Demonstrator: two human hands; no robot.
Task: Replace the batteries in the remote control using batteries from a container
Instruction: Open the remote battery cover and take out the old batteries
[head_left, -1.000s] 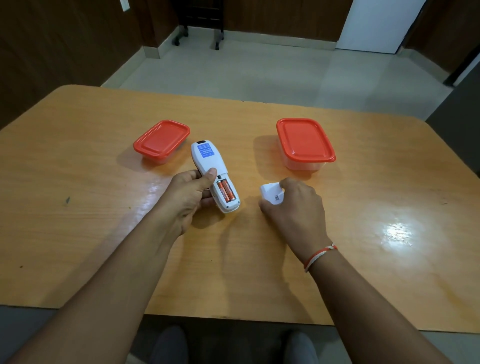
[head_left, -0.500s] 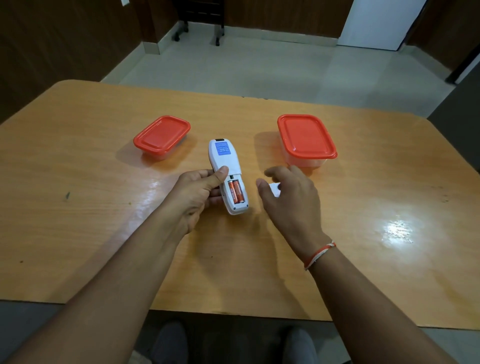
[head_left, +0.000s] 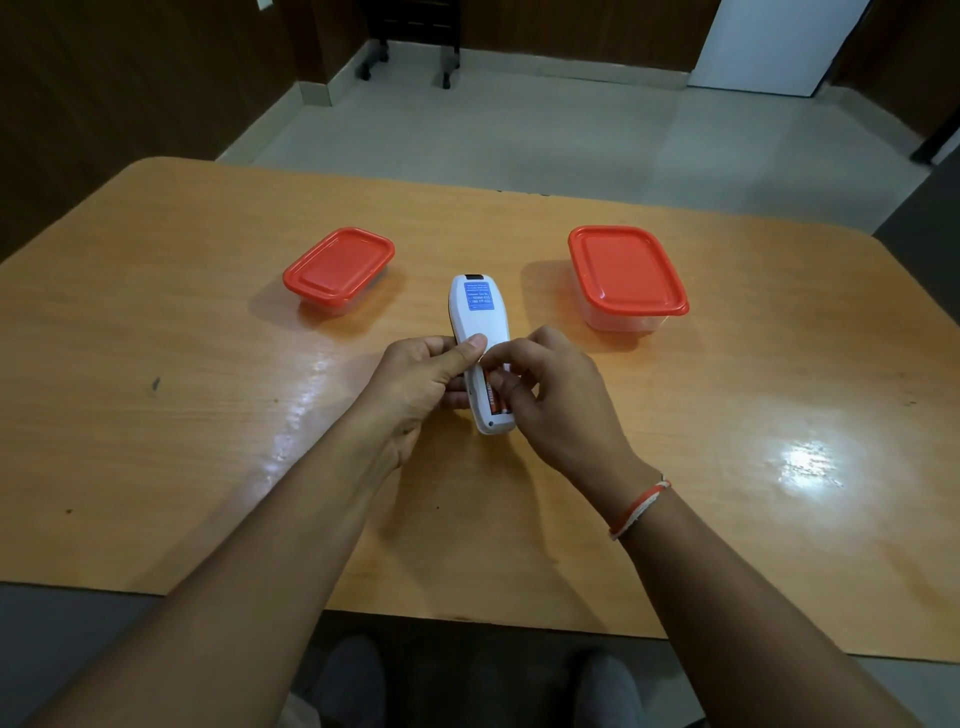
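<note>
Near the middle of the frame, a white remote control (head_left: 479, 332) is held back side up over the orange-brown wooden table (head_left: 208, 415), its long axis running from the centre upward and slightly to the left. The body is slim and rounded at both ends, with a small dark window at its far tip and a blue label (head_left: 478, 296) printed with fine white text just below that; the text is too small to read. The battery compartment at the near end lies uncovered, and orange batteries (head_left: 493, 397) sit lengthwise in it, side by side, partly hidden by fingers. The left hand (head_left: 415, 384) grips the remote control from its left edge, thumb pressed across the white back just above the compartment and the other fingers curled underneath. The right hand (head_left: 550, 400) comes in from the right with its fingertips (head_left: 498, 387) bent down onto the batteries in the compartment; whether they actually pinch a battery or only touch it cannot be told. A red and white thread band (head_left: 640, 506) circles the right wrist. In the upper left of the table stands a small clear container with a red lid (head_left: 338, 267), closed, and in the upper right a larger clear container with a red lid (head_left: 626, 273), also closed; both stand well apart from the hands.
</note>
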